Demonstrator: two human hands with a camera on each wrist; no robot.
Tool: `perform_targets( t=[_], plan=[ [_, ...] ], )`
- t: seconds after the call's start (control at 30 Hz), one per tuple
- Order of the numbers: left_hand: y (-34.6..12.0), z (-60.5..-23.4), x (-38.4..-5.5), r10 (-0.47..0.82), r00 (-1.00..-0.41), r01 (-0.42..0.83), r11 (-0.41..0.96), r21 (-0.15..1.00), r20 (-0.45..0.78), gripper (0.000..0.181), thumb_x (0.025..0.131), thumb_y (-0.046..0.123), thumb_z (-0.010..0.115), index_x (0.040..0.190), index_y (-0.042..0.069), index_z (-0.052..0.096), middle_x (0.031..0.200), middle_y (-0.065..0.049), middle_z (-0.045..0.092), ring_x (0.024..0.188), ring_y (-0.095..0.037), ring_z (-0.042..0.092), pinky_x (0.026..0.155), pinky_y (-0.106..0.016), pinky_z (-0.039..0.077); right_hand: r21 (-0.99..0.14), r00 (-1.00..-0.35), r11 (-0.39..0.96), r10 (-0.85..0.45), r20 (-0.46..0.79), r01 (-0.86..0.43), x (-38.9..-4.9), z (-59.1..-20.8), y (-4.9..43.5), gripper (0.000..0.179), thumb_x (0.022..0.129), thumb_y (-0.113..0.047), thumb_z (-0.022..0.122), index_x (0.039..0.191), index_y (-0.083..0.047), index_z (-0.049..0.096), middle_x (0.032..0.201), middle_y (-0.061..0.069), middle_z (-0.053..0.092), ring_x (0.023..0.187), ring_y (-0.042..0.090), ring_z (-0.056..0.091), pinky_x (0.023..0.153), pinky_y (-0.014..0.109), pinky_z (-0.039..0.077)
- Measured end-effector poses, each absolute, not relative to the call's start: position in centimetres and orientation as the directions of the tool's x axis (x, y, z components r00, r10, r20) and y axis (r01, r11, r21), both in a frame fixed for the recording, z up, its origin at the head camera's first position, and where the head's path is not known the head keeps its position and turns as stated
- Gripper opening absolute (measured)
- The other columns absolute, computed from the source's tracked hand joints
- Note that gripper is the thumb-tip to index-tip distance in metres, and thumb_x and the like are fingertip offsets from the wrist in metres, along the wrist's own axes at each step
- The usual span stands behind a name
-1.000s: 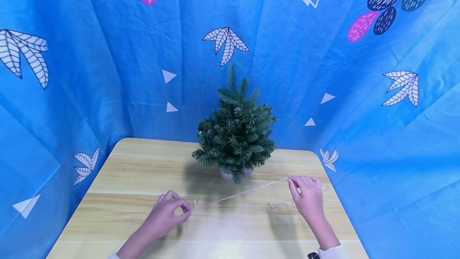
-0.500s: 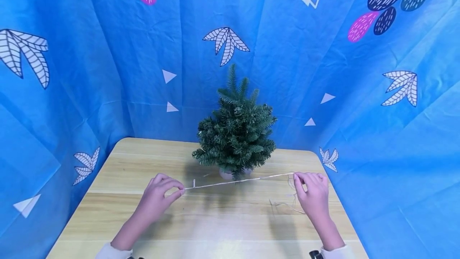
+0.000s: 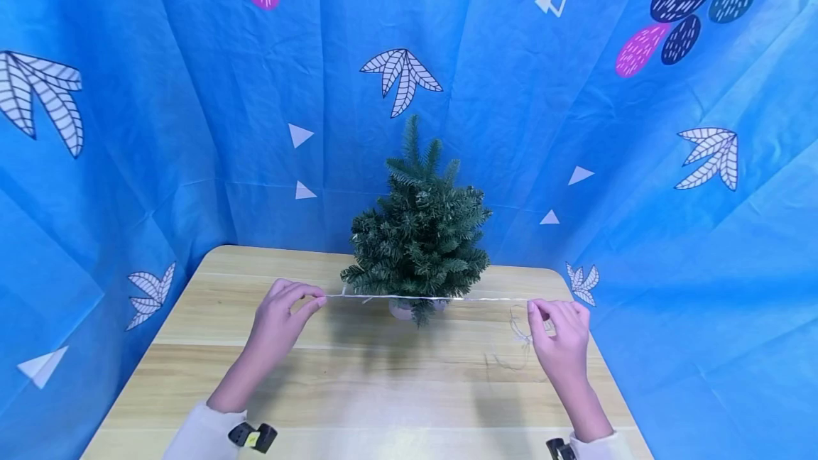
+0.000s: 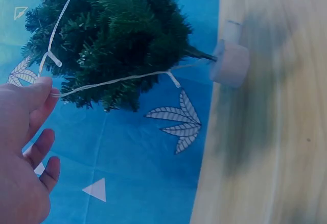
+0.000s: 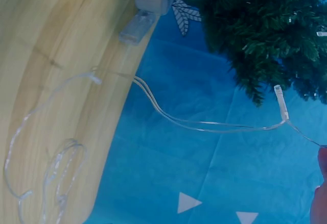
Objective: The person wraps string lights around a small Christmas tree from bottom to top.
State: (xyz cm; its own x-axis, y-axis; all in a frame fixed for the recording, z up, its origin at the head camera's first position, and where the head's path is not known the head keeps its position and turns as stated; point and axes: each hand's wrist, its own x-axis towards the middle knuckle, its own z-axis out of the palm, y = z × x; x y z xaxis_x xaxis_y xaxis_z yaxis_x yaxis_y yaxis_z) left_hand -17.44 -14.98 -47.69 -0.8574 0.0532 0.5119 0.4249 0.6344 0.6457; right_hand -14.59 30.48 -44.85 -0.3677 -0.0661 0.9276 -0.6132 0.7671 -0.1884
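A string of fairy lights (image 3: 486, 299), thin pale wire with small bulbs, stretches level between both hands, in front of the lower part of a small green Christmas tree (image 3: 415, 233). My left hand (image 3: 284, 321) pinches the wire at its left end between thumb and index finger, other fingers loosely bent. My right hand (image 3: 562, 339) pinches it at the right, with loose loops hanging beside it. In the right wrist view, one white bulb (image 5: 281, 104) hangs near my fingertips, and most of that hand is outside the view. The tree stands upright on a pale round base (image 4: 232, 66).
A clear plastic box (image 5: 137, 27) is beside the tree's base. More wire coils over the wooden table (image 3: 255, 346) at the right. Blue patterned cloth (image 3: 268, 91) hangs close behind the table and along both sides. Black bands (image 3: 252, 437) sit on both wrists.
The wire, slack at first, has been pulled taut. My left hand now pinches it, and both hands have moved forward toward the tree, raising the wire across its lower branches.
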Motion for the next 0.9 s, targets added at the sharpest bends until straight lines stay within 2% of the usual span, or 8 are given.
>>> perform_targets(
  t=[0.13, 0.27, 0.5, 0.7, 0.9],
  plan=[
    [-14.6, -47.1, -18.6, 0.020, -0.838, 0.435, 0.628, 0.645, 0.546, 0.009, 0.092, 0.021, 0.076, 0.101, 0.019, 0.077, 0.097, 0.005, 0.075, 0.092, -0.013, 0.050, 0.069, -0.030, 0.040, -0.180, -0.316, 0.755, -0.038, 0.948, -0.631, -14.7, -44.3, 30.1, 0.024, 0.094, -0.014, 0.067, 0.083, 0.005, 0.074, 0.067, 0.010, 0.064, 0.064, 0.024, 0.054, 0.089, 0.032, 0.033],
    [-14.3, -46.0, -19.8, -0.004, -0.809, 0.459, 0.622, 0.635, 0.588, 0.009, 0.091, 0.018, 0.076, 0.100, 0.017, 0.078, 0.096, 0.002, 0.076, 0.092, -0.015, 0.052, 0.069, -0.031, 0.040, -0.177, -0.295, 0.752, -0.025, 0.955, -0.635, -14.7, -43.9, 29.9, 0.025, 0.094, -0.015, 0.067, 0.082, 0.006, 0.074, 0.066, 0.011, 0.063, 0.064, 0.024, 0.054, 0.089, 0.033, 0.034],
    [-13.3, -44.1, -21.4, -0.004, -0.843, 0.439, 0.575, 0.691, 0.538, 0.011, 0.095, 0.025, 0.072, 0.101, 0.017, 0.078, 0.095, 0.002, 0.073, 0.095, -0.018, 0.050, 0.074, -0.035, 0.040, -0.216, -0.305, 0.763, 0.025, 0.952, -0.609, -14.5, -43.8, 30.4, 0.020, 0.092, -0.010, 0.069, 0.082, 0.007, 0.074, 0.066, 0.013, 0.064, 0.068, 0.024, 0.054, 0.093, 0.030, 0.032],
    [-12.2, -43.1, -22.2, 0.026, -0.848, 0.451, 0.557, 0.697, 0.529, 0.011, 0.096, 0.027, 0.071, 0.101, 0.019, 0.078, 0.097, 0.003, 0.074, 0.096, -0.016, 0.049, 0.074, -0.036, 0.038, -0.287, -0.352, 0.766, 0.086, 0.932, -0.575, -14.5, -44.3, 31.3, 0.009, 0.086, 0.001, 0.072, 0.083, 0.009, 0.073, 0.067, 0.015, 0.064, 0.072, 0.019, 0.053, 0.097, 0.027, 0.032],
    [-11.0, -42.5, -22.6, 0.074, -0.870, 0.451, 0.522, 0.724, 0.488, 0.015, 0.096, 0.033, 0.069, 0.102, 0.022, 0.077, 0.102, 0.005, 0.074, 0.098, -0.019, 0.049, 0.075, -0.037, 0.039, -0.398, -0.420, 0.762, 0.183, 0.889, -0.511, -14.2, -44.3, 32.0, 0.005, 0.086, 0.005, 0.071, 0.088, 0.009, 0.073, 0.070, 0.018, 0.064, 0.081, 0.000, 0.052, 0.099, 0.022, 0.032]
  ],
)
